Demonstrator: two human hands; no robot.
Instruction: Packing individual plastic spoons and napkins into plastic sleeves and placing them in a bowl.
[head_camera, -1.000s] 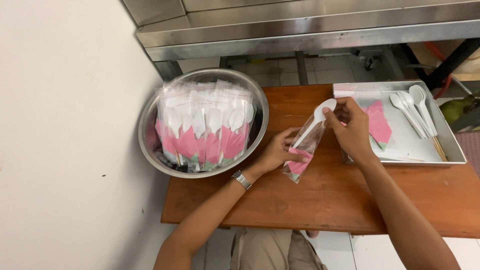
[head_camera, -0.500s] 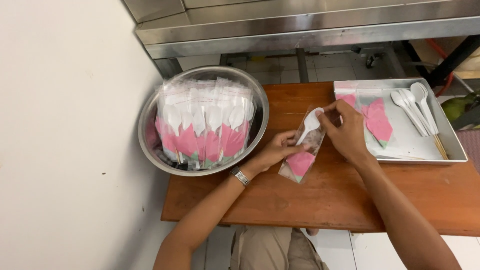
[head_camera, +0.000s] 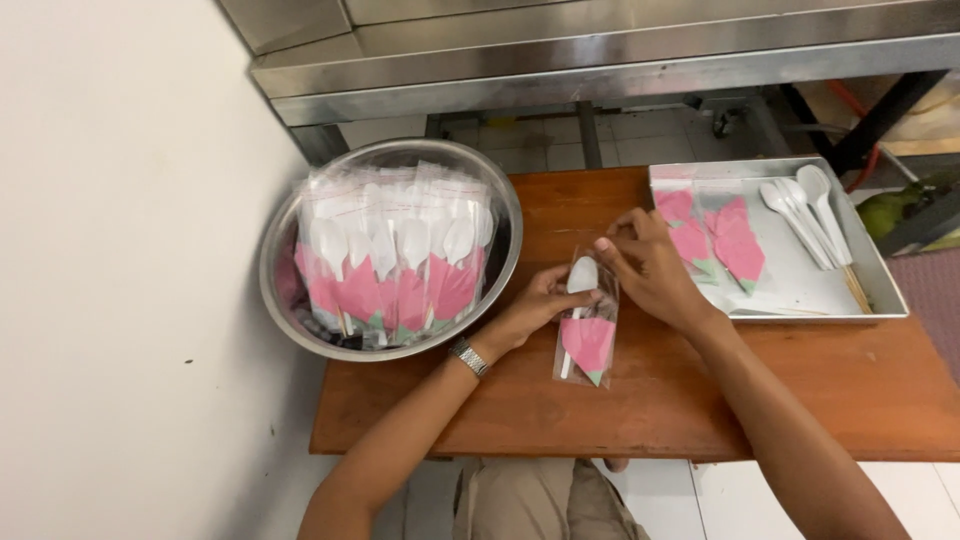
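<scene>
Down in the head view, the left hand (head_camera: 535, 312) and the right hand (head_camera: 650, 270) met over a small clear bag (head_camera: 587, 330) that lay flat on the brown wooden worktop (head_camera: 640, 400). The bag sat near the middle of the worktop, between a big metal bowl (head_camera: 390, 250) on the left and a flat metal tray (head_camera: 790, 270) on the right. Inside the bag were a white plastic spoon (head_camera: 582, 278) and a folded pink napkin (head_camera: 588, 345) with a green tip. The left hand's grip was pinched on the top left edge of the bag, right by the round end of the spoon. The right hand's grip was pinched on the top right edge of the bag, with the fingers curled down over it. A silver watch (head_camera: 468, 357) was on the left wrist. The bowl was full of packed bags (head_camera: 395, 255), each with a white spoon and a pink napkin, standing close side by side. On the tray lay a few pink napkins in clear bags (head_camera: 715, 230), and at its far right some loose white spoons (head_camera: 805, 200) lay side by side. A white wall (head_camera: 120, 250) was on the left, and a steel counter (head_camera: 600, 50) ran along the top.
</scene>
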